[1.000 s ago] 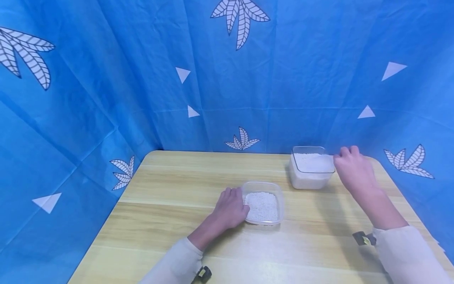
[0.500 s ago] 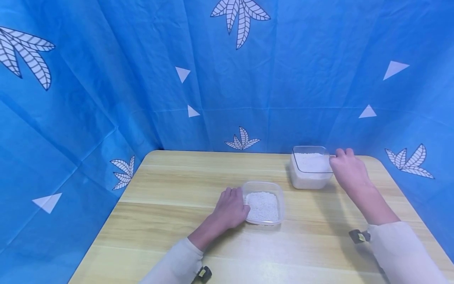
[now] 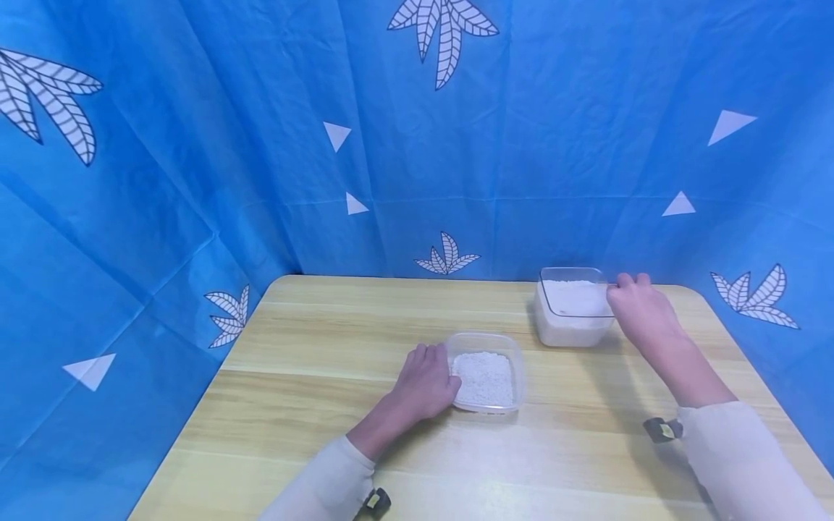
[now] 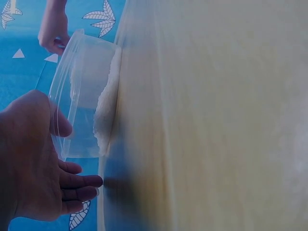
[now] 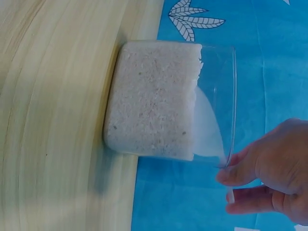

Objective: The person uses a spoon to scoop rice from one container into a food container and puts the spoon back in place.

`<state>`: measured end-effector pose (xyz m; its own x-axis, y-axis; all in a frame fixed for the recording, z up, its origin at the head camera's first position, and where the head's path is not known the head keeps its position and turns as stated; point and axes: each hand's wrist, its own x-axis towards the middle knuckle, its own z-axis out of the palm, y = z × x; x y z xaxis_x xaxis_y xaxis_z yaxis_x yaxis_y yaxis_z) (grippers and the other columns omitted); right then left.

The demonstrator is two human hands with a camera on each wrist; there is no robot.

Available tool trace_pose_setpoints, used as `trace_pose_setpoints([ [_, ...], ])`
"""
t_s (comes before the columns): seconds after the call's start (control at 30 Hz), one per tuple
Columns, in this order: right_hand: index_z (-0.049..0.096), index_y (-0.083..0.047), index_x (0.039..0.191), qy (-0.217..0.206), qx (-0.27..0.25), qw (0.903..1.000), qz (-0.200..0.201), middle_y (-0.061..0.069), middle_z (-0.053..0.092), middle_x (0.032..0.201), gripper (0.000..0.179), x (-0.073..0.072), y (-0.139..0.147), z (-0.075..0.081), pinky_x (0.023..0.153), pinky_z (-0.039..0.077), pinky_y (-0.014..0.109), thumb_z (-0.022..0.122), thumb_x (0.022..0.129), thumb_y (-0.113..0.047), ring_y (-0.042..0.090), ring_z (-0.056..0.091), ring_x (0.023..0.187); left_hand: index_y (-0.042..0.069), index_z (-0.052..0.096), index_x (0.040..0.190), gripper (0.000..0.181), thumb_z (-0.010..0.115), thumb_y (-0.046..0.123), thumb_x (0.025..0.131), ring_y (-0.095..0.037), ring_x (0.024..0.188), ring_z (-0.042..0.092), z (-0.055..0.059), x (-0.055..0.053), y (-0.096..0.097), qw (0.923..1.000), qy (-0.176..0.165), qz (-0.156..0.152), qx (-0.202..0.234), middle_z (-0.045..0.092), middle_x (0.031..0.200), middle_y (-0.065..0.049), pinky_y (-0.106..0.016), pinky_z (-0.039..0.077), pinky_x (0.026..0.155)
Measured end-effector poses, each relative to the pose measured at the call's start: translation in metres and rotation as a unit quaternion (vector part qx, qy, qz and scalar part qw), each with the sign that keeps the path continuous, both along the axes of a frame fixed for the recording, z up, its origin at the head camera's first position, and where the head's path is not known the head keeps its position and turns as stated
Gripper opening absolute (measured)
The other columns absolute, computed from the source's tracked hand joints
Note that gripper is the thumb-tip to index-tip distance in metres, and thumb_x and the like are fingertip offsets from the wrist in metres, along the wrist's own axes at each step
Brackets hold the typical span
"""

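Observation:
Near the middle of the table, my left hand (image 3: 423, 381) holds the left side of a shallow clear plastic container (image 3: 519, 373). Its thumb (image 4: 61, 124) shows through the clear wall in the left wrist view, with the other fingers outside below. A layer of white rice (image 3: 483, 379) covers the container's bottom. At the back right stands a deeper clear box (image 5: 234, 96), filled well up with rice (image 5: 154, 101). My right hand (image 3: 641, 307) is at that box's right rim, pinching the handle of a white scoop (image 5: 207, 127). The scoop's head is inside the box, its lower edge at the rice.
Both containers stand on a light wood-grain table (image 3: 293, 405). A blue curtain (image 3: 260, 145) with white leaf prints hangs close behind the table's back edge and along its sides. The deep box is near that back edge.
My right hand has shifted a little left toward the deep box with the scoop, then stayed nearly still. The left hand and shallow container have kept their place.

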<state>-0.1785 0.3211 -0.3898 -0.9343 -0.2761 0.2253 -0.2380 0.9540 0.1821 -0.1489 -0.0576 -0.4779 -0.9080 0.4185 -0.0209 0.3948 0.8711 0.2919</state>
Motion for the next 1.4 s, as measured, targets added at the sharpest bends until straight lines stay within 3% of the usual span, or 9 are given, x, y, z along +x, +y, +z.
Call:
trace_pose_setpoints([
  [0.23, 0.069, 0.014, 0.107, 0.008, -0.001, 0.9999, 0.007, 0.033, 0.063, 0.097, 0.023, 0.0, 0.005, -0.001, 0.065, 0.058, 0.053, 0.059, 0.087, 0.02, 0.047, 0.056, 0.079, -0.001, 0.051, 0.123, 0.044, 0.049, 0.036, 0.097, -0.023, 0.097, 0.042, 0.004, 0.001, 0.001, 1.0, 0.002, 0.002, -0.005, 0.053, 0.101, -0.007, -0.039, 0.039, 0.097],
  [0.47, 0.069, 0.013, 0.112, -0.011, -0.017, 0.9998, 0.002, 0.032, 0.065, 0.099, 0.027, 0.0, 0.009, 0.001, 0.075, 0.057, 0.055, 0.059, 0.087, 0.018, 0.047, 0.059, 0.083, -0.002, 0.051, 0.125, 0.047, 0.049, 0.035, 0.097, -0.023, 0.097, 0.042, 0.004, 0.002, 0.001, 1.0, 0.0, 0.001, -0.002, 0.054, 0.103, -0.008, -0.04, 0.04, 0.098],
  [0.73, 0.07, 0.012, 0.117, -0.025, -0.092, 0.9954, -0.004, 0.034, 0.066, 0.104, 0.039, 0.0, 0.017, 0.0, 0.082, 0.055, 0.06, 0.064, 0.078, 0.017, 0.052, 0.063, 0.092, -0.004, 0.049, 0.13, 0.05, 0.047, 0.034, 0.098, -0.024, 0.099, 0.042, 0.003, 0.001, 0.001, 0.9999, 0.006, -0.004, -0.008, 0.053, 0.103, -0.009, -0.042, 0.039, 0.101],
  [0.93, 0.072, 0.011, 0.109, 0.006, -0.145, 0.9893, 0.019, 0.03, 0.066, 0.092, 0.028, 0.001, 0.023, -0.005, 0.076, 0.056, 0.059, 0.065, 0.082, 0.013, 0.046, 0.065, 0.079, -0.006, 0.045, 0.139, 0.057, 0.046, 0.036, 0.099, -0.025, 0.103, 0.043, 0.002, 0.001, 0.001, 0.9999, 0.001, -0.001, -0.015, 0.054, 0.108, -0.011, -0.042, 0.04, 0.102],
  [1.07, 0.072, 0.012, 0.107, 0.019, -0.169, 0.9853, 0.02, 0.029, 0.067, 0.092, 0.022, 0.004, 0.024, -0.005, 0.078, 0.056, 0.06, 0.066, 0.086, 0.008, 0.048, 0.066, 0.083, -0.005, 0.045, 0.138, 0.057, 0.045, 0.036, 0.099, -0.025, 0.102, 0.043, 0.001, 0.0, 0.001, 0.9999, 0.001, 0.0, -0.017, 0.054, 0.108, -0.011, -0.042, 0.039, 0.102],
  [1.4, 0.071, 0.014, 0.108, -0.011, -0.184, 0.9829, 0.001, 0.034, 0.068, 0.099, 0.022, 0.013, 0.027, 0.0, 0.085, 0.053, 0.064, 0.068, 0.088, 0.006, 0.054, 0.065, 0.095, -0.007, 0.043, 0.142, 0.06, 0.045, 0.037, 0.1, -0.026, 0.107, 0.044, 0.001, 0.001, 0.001, 0.9999, -0.007, 0.004, -0.011, 0.056, 0.115, -0.013, -0.044, 0.039, 0.106],
])
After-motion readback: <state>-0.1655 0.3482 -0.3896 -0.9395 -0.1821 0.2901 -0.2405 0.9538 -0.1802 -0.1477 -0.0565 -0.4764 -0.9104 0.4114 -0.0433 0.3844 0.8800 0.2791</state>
